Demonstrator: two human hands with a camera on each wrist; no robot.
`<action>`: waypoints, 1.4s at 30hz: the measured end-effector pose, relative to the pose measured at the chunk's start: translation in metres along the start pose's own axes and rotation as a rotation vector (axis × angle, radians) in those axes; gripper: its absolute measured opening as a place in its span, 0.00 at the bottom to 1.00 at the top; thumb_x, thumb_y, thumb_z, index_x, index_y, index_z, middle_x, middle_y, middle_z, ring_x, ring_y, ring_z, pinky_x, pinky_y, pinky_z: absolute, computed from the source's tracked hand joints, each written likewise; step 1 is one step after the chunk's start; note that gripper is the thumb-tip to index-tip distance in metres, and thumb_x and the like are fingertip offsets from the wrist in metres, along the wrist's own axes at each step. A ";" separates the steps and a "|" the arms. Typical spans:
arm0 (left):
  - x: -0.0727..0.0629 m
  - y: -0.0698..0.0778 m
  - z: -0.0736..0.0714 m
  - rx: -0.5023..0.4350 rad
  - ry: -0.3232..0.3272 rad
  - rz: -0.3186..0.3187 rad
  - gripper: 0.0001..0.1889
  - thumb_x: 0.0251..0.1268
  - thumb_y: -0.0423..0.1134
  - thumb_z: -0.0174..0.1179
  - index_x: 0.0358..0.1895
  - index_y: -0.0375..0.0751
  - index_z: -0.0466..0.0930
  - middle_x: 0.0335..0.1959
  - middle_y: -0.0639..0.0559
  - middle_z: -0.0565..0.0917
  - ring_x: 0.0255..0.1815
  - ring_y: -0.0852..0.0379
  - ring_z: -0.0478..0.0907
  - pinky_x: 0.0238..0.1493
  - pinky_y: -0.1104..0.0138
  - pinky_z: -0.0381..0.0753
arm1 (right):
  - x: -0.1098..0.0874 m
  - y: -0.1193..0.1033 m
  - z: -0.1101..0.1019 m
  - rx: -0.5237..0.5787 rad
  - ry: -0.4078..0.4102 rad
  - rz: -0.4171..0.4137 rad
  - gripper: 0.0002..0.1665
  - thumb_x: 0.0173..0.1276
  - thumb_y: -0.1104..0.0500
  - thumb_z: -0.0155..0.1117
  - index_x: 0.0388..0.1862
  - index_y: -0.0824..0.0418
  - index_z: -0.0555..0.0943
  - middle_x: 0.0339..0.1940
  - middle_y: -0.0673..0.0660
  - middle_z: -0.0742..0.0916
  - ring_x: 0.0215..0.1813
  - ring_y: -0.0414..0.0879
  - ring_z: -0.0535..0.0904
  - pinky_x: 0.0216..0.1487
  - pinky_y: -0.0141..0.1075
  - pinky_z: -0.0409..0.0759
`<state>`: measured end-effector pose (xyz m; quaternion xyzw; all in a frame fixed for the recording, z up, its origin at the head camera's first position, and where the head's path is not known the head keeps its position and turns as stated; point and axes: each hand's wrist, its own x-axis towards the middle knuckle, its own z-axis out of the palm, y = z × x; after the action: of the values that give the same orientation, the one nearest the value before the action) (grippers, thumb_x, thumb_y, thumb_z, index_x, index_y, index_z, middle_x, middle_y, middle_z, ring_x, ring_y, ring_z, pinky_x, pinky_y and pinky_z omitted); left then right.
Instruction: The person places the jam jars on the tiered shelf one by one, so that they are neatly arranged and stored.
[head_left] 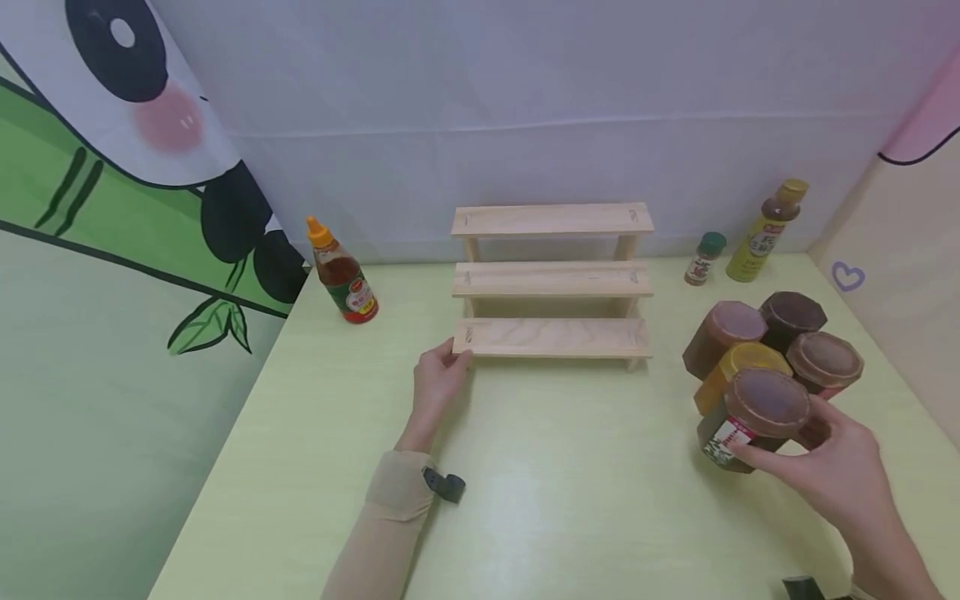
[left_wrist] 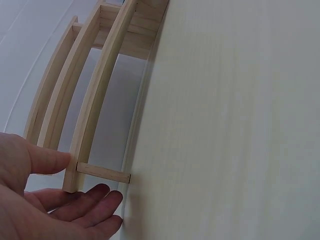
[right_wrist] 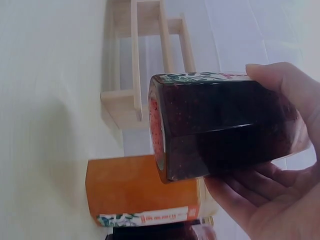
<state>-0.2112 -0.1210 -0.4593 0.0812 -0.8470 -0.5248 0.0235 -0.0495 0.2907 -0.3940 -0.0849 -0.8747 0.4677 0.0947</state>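
Observation:
A three-tier wooden step rack [head_left: 551, 337] stands at the back middle of the table. My left hand [head_left: 438, 382] pinches the left end of its lowest tier, the thumb against the board and the fingers under it, as the left wrist view shows. With my right hand [head_left: 843, 458] I grip a dark, many-sided jam jar [right_wrist: 220, 127] round its side, thumb by the label. This jar is off the table, its reddish base showing in the right wrist view. Close behind it stands a jar of orange-yellow content [right_wrist: 142, 187], among several other lidded jars.
A honey-style squeeze bottle [head_left: 348, 283] with an orange cap stands at the back left. Behind the jars are a small green-capped shaker [head_left: 703, 260] and a yellow-capped bottle [head_left: 765, 233]. A cloth backdrop [head_left: 555, 158] hangs along the table's [head_left: 540, 475] far edge.

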 end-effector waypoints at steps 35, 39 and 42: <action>-0.001 0.000 0.004 0.010 0.005 -0.006 0.22 0.68 0.43 0.58 0.63 0.41 0.74 0.49 0.48 0.83 0.40 0.55 0.80 0.32 0.65 0.79 | 0.088 -0.068 0.075 0.032 -0.144 -0.260 0.39 0.41 0.49 0.83 0.53 0.56 0.77 0.43 0.51 0.85 0.45 0.43 0.81 0.37 0.30 0.75; 0.001 -0.001 0.004 0.016 0.009 0.002 0.22 0.67 0.43 0.58 0.62 0.42 0.75 0.49 0.49 0.83 0.41 0.55 0.80 0.32 0.64 0.80 | 0.101 -0.080 0.081 0.041 -0.160 -0.267 0.41 0.41 0.49 0.83 0.54 0.58 0.77 0.45 0.53 0.84 0.47 0.45 0.81 0.39 0.30 0.76; 0.001 -0.001 0.004 0.014 0.009 0.005 0.22 0.67 0.43 0.58 0.62 0.42 0.75 0.50 0.49 0.83 0.41 0.55 0.81 0.33 0.64 0.80 | 0.110 -0.087 0.086 0.052 -0.165 -0.277 0.40 0.41 0.49 0.83 0.53 0.60 0.77 0.46 0.55 0.84 0.49 0.46 0.80 0.41 0.28 0.76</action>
<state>-0.2127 -0.1186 -0.4623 0.0817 -0.8507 -0.5185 0.0279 -0.1820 0.2003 -0.3589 0.0776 -0.8706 0.4779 0.0880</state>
